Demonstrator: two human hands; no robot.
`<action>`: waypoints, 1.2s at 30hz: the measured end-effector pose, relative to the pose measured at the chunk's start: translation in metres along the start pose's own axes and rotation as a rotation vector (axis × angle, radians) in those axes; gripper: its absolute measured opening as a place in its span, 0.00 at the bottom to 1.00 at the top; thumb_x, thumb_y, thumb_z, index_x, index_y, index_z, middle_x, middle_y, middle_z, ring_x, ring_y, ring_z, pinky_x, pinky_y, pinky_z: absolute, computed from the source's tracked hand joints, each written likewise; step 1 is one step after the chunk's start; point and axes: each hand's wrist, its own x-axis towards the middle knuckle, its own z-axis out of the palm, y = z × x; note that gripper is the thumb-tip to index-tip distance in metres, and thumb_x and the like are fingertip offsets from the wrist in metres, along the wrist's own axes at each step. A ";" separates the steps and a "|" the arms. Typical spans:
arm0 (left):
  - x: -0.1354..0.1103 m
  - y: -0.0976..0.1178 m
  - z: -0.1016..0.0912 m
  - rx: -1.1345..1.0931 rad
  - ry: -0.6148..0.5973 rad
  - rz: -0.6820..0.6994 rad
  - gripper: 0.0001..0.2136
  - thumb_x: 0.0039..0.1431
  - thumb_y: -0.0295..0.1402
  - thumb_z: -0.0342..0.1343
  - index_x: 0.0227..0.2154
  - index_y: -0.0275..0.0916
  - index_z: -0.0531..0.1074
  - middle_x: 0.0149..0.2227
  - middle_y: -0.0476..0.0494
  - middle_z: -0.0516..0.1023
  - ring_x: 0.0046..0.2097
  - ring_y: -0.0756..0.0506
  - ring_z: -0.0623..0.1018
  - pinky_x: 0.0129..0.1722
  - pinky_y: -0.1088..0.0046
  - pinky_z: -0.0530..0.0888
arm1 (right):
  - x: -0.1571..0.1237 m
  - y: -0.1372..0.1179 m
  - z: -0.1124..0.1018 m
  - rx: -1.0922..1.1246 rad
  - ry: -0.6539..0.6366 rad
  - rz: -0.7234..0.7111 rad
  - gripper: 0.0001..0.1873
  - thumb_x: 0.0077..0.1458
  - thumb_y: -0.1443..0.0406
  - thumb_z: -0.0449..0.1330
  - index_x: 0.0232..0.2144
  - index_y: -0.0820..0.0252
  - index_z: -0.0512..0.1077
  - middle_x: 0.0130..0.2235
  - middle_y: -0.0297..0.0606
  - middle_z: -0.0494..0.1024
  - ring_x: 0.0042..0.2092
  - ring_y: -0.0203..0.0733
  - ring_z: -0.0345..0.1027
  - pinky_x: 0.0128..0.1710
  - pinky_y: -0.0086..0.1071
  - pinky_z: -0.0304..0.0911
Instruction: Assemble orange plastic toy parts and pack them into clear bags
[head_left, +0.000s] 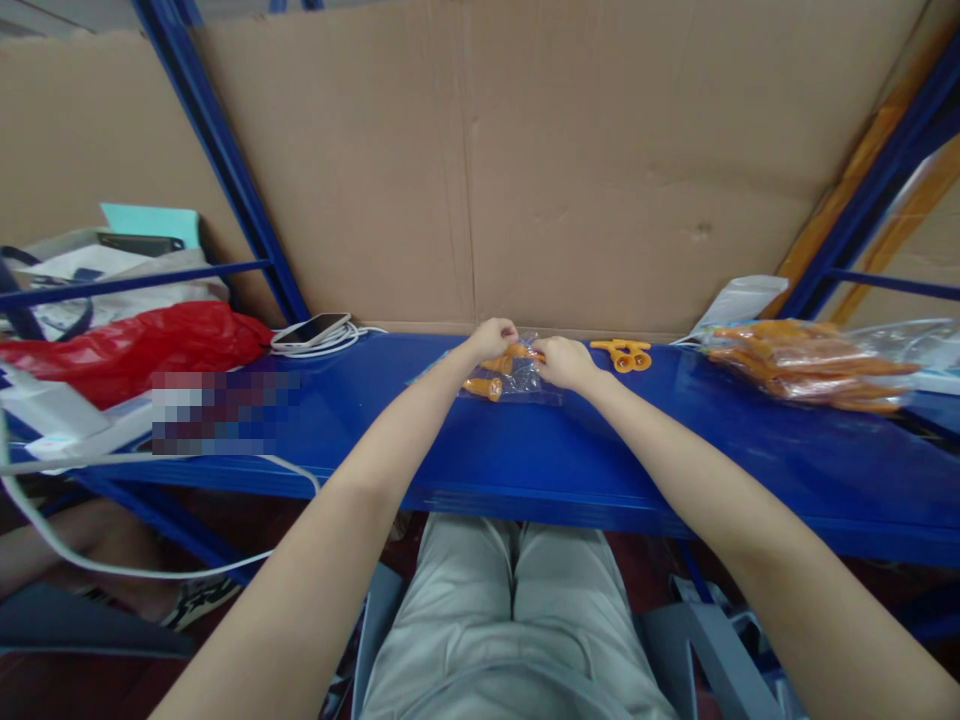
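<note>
Between my hands a clear plastic bag (529,380) lies on the blue shelf, with orange plastic pieces (484,388) in or under its film. My left hand (495,338) is closed in a pinch at the bag's upper left side. From the right, my right hand (564,362) has its fingers curled on the bag's edge, close to an orange piece. The fingertips of both hands are partly hidden. Just beyond my right hand lie loose orange pieces with round cup-like ends (624,356).
Bagged orange pieces (810,365) are piled on the right of the blue shelf (517,460). On the left are a phone (324,328) on a coiled white cable, a red plastic bag (150,345) and a white power strip (67,415). Cardboard (555,170) walls the back. A person's leg shows lower left.
</note>
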 end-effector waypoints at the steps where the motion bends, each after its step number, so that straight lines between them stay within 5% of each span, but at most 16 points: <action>1: 0.002 0.002 0.001 -0.010 0.005 -0.001 0.04 0.52 0.26 0.56 0.27 0.35 0.75 0.30 0.46 0.80 0.35 0.47 0.76 0.42 0.71 0.72 | 0.000 0.000 0.000 -0.002 0.001 0.004 0.16 0.60 0.67 0.50 0.45 0.62 0.76 0.45 0.50 0.80 0.49 0.50 0.71 0.45 0.37 0.58; 12: 0.008 0.019 0.022 -0.121 0.023 -0.037 0.05 0.54 0.24 0.52 0.26 0.35 0.72 0.28 0.46 0.77 0.33 0.48 0.74 0.40 0.69 0.72 | 0.003 -0.007 0.014 0.165 0.070 -0.066 0.16 0.60 0.71 0.50 0.44 0.64 0.76 0.52 0.52 0.75 0.53 0.50 0.66 0.50 0.40 0.59; 20: 0.005 0.020 0.021 -0.142 0.080 -0.062 0.06 0.54 0.23 0.51 0.26 0.35 0.70 0.28 0.46 0.76 0.34 0.48 0.74 0.41 0.69 0.71 | 0.016 0.012 0.025 0.309 0.135 -0.398 0.20 0.55 0.76 0.50 0.47 0.67 0.73 0.52 0.51 0.74 0.54 0.47 0.65 0.53 0.40 0.59; 24: 0.005 0.021 0.021 -0.166 0.099 -0.055 0.06 0.54 0.24 0.52 0.24 0.36 0.69 0.26 0.48 0.74 0.33 0.48 0.72 0.40 0.70 0.71 | 0.006 0.011 0.019 0.110 0.088 -0.252 0.20 0.57 0.73 0.50 0.51 0.64 0.70 0.58 0.52 0.67 0.57 0.51 0.60 0.52 0.43 0.60; 28: 0.006 0.021 0.023 -0.170 0.115 -0.061 0.07 0.54 0.23 0.52 0.23 0.37 0.68 0.26 0.48 0.74 0.32 0.48 0.72 0.40 0.70 0.71 | -0.001 0.001 0.012 0.018 0.046 -0.143 0.18 0.60 0.73 0.49 0.50 0.66 0.70 0.55 0.56 0.71 0.56 0.53 0.63 0.51 0.42 0.61; 32: 0.008 0.018 0.025 -0.180 0.103 -0.072 0.07 0.54 0.23 0.52 0.23 0.37 0.69 0.25 0.49 0.74 0.32 0.48 0.72 0.41 0.69 0.71 | 0.001 -0.005 0.012 0.110 -0.046 -0.070 0.18 0.59 0.75 0.49 0.49 0.67 0.70 0.48 0.54 0.77 0.50 0.51 0.71 0.47 0.36 0.63; 36: 0.009 0.013 0.026 -0.187 0.091 -0.065 0.07 0.54 0.22 0.51 0.23 0.37 0.69 0.26 0.48 0.75 0.33 0.49 0.73 0.42 0.69 0.72 | 0.004 -0.005 0.018 0.305 -0.002 -0.033 0.18 0.56 0.76 0.53 0.48 0.67 0.71 0.48 0.52 0.78 0.51 0.49 0.72 0.47 0.32 0.63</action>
